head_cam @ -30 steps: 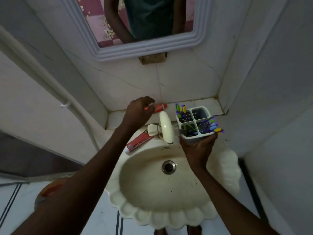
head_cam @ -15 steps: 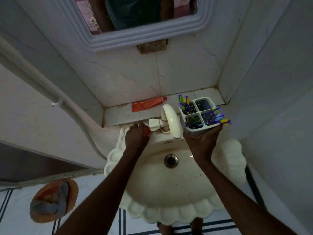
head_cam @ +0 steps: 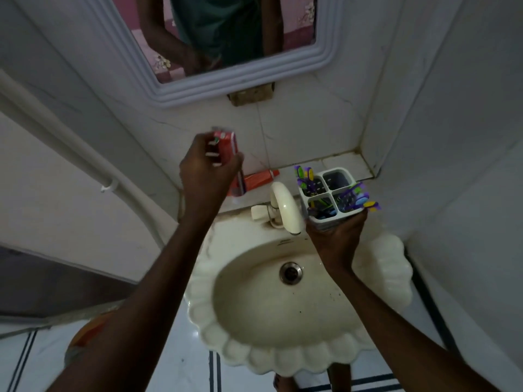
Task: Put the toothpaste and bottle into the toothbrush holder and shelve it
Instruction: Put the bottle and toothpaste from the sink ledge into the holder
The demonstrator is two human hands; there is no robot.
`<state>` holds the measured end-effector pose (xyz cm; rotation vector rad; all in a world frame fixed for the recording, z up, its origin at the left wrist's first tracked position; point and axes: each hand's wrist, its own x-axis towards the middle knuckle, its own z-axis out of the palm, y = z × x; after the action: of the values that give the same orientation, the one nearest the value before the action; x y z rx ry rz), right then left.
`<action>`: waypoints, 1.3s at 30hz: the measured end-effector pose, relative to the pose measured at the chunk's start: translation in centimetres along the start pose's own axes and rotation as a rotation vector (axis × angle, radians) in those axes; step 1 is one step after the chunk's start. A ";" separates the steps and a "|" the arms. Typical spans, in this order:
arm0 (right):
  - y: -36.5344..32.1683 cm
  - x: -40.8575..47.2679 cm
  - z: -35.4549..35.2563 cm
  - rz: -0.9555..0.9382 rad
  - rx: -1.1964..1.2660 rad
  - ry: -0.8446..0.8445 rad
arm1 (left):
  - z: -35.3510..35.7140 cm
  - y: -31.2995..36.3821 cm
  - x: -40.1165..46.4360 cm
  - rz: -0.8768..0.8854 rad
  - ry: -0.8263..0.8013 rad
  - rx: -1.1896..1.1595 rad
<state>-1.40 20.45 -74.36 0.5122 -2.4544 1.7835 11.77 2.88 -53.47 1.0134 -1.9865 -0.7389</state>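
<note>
My left hand (head_cam: 208,172) is raised above the ledge, closed around a red toothpaste tube (head_cam: 227,149) that stands nearly upright and is motion-blurred. My right hand (head_cam: 335,234) holds the white four-compartment toothbrush holder (head_cam: 329,193) from below, over the basin's back rim. Several purple and yellow toothbrushes stick out of three compartments; the far right compartment looks empty. A second orange-red tube (head_cam: 259,178) lies flat on the tiled ledge (head_cam: 343,162) behind the tap. No bottle shows.
A cream tap (head_cam: 285,206) curves over the scalloped washbasin (head_cam: 285,304) between my hands. A white-framed mirror (head_cam: 226,77) hangs above. Tiled walls close in on the right, and a pipe (head_cam: 85,157) runs down the left wall.
My left hand left the ledge, dropped to the basin rim beside the tap, took the red tube there and lifted it up. The holder stayed in my right hand.
</note>
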 end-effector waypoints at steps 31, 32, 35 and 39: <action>0.3 -0.1 0.0 -0.040 -0.059 0.008 | 14.9 9.6 -0.6 0.424 -1.214 1.017; 0.3 -0.2 0.0 -0.038 -0.069 0.008 | 14.8 9.7 -0.5 0.451 -1.181 1.002; 0.1 -0.2 -0.1 -0.048 -0.077 0.008 | 14.6 9.4 -0.3 0.500 -1.088 0.919; 0.1 -0.2 -0.2 -0.068 -0.110 0.007 | 14.2 8.2 0.6 0.453 -1.075 0.841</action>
<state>-1.24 20.73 -74.46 0.5720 -2.4811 1.6116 -3.50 8.67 -54.60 0.5130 -3.4772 -0.1208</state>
